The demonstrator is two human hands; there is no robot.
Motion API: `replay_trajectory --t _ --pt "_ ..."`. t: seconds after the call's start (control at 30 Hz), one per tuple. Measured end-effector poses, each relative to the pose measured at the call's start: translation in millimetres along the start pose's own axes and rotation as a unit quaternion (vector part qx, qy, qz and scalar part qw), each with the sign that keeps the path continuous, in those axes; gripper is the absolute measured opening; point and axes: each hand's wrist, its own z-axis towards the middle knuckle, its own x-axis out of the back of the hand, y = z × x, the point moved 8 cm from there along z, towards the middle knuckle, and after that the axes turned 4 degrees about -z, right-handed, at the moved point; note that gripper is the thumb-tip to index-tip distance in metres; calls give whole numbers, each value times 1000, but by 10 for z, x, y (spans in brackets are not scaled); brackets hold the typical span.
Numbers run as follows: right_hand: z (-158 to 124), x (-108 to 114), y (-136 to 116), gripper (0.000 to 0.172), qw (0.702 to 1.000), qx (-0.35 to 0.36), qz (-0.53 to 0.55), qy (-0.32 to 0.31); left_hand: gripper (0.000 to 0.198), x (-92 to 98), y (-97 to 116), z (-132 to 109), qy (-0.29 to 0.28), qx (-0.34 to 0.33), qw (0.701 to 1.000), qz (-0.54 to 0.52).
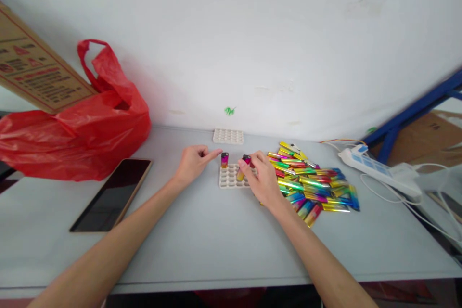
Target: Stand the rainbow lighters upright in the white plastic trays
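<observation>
Right grip (263, 178) of mine is clamped on one tilted lighter (240, 175) at the tray (226, 183), left grip (193, 166) loosely apart at its nine o'clock, and this placing step, I judge, calls next for straightening.

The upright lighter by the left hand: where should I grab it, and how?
I'd put the grip on the upright lighter's purple sides, just below its black top, coming from above and the left. It stands at the tray's back left corner with its upper part sticking up, while the right hand, holding a second lighter, seems to crowd the other side.
</observation>
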Motion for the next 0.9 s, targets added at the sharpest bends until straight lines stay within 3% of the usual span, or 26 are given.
replay_trajectory --t 0.13,0.3,0.47,0.63,0.73,0.9 --pt "0 -109 -51 46 998 -26 36 -48 73 -19 -15 10 1 -6 1000 5" --pt "5 -254 -61 40 996 -2 31 -78 70 -40 -3 12 -12 -14 1000 14" --pt "36 -420 -85 39 987 30 -88 -132 66 -42 1 7 -18 -11 1000 15" --pt "90 -485 -196 45 950 41 -279 -130 62 34 -26 5 34 -7 999 24" --pt "60 -540 -263 44 941 59 -300 -145 61 36 -30 2 23 -4 999 25" --pt "-2 -315 -333 36 966 61 -228 -106 77 7 -82 11 -28 22 999 33"
